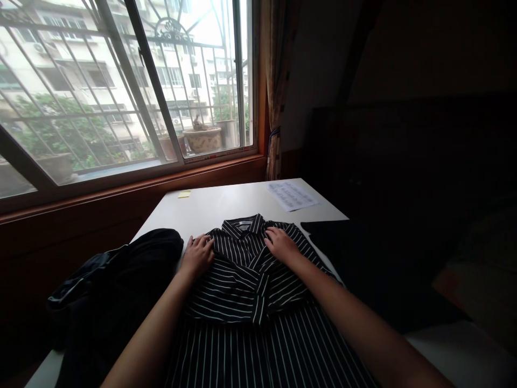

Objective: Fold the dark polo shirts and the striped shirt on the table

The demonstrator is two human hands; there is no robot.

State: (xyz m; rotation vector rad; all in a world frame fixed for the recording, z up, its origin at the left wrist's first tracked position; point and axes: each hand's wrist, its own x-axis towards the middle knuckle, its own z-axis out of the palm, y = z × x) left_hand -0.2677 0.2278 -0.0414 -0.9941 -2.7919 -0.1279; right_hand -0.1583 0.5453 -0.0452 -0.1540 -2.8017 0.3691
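a: table [226,199], white, one; window [161,75], one, beyond. around?
b: note [184,194], one; printed paper [293,195], count unclear; dark pile [133,280], one, left; dark cloth [363,264], one, right.
a: shirt [234,296]?
b: one, striped, between them; left hand [197,253], right hand [281,247] upon its shoulders, fingers slightly apart.

Striped shirt [238,304]: collar toward table's [226,200] far edge
Left hand [197,252]: at shoulder
Right hand [280,245]: at shoulder
Yellow note [184,194]: far-left corner

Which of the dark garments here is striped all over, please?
The shirt under the left hand and right hand: pale stripes cover it, whereas the bundle at left and the cloth at right look mostly plain.
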